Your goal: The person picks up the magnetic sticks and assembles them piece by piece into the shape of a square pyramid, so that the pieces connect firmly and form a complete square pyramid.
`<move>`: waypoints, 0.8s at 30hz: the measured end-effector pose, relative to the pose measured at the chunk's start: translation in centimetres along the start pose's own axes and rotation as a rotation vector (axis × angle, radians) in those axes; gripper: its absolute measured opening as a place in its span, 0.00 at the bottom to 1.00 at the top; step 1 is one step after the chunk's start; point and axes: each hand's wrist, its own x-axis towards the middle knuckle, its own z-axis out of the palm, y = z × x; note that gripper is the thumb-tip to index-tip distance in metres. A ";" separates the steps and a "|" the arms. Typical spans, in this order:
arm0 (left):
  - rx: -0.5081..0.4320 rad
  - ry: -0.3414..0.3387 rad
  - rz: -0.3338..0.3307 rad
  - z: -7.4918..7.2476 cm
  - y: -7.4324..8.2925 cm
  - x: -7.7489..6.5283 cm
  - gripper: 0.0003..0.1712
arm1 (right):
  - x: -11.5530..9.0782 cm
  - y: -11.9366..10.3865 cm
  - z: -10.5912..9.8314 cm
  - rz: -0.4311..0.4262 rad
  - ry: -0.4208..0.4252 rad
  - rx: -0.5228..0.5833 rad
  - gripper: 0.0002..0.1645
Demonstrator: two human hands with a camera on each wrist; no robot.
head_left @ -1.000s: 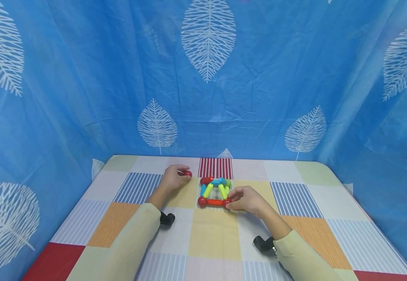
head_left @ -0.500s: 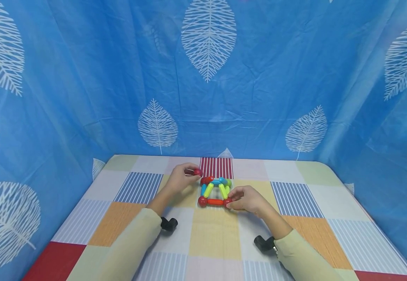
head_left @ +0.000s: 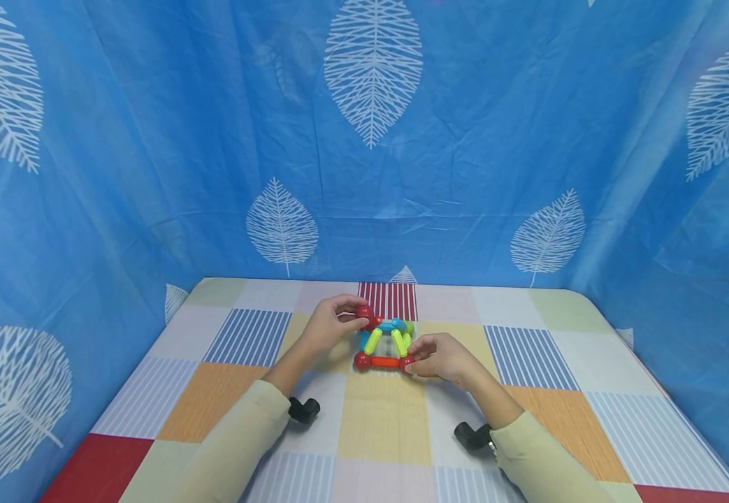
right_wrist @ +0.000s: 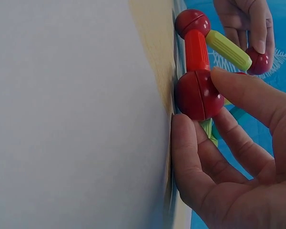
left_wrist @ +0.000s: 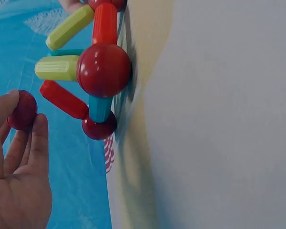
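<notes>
My left hand [head_left: 329,327] pinches a loose red ball [left_wrist: 24,110] between thumb and fingertips. It holds the ball just above the far left side of a magnetic stick-and-ball frame, apart from the rods in the left wrist view. That frame has red corner balls [left_wrist: 104,70], a red rod [head_left: 385,362] along its near side and a blue rod [left_wrist: 100,109] on the left. Yellow-green rods [head_left: 373,341] slant up from its near corners, and a red rod [left_wrist: 63,99] rises from the far left. My right hand [head_left: 444,360] grips the near right corner ball [right_wrist: 198,95] with thumb and fingers.
A patchwork-patterned cloth [head_left: 386,419] covers the table beneath the frame. Blue curtains [head_left: 465,175] with white leaves enclose the back and sides. Black wrist cameras [head_left: 472,436] sit at both cuffs.
My left hand has moved right with the red ball, from left of the frame to above its far left corner. The right hand has stayed on its corner ball.
</notes>
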 end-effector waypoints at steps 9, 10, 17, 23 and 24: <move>0.088 -0.033 0.057 0.8 0.7 -0.2 0.19 | 0.0 0.1 -0.1 0.006 -0.011 0.006 0.16; 0.108 -0.036 0.060 0.9 0.8 -0.2 0.19 | 0.0 0.1 -0.1 0.006 -0.013 0.007 0.16; 0.176 -0.057 0.031 1.6 1.0 -0.3 0.20 | -0.2 -0.1 -0.2 0.009 -0.018 -0.001 0.16; 0.207 -0.053 0.029 2.1 1.0 -0.2 0.18 | -0.2 -0.2 -0.2 0.017 -0.017 -0.006 0.17; 0.211 -0.053 0.032 2.2 1.0 -0.2 0.18 | -0.3 -0.2 -0.2 0.015 -0.016 -0.007 0.17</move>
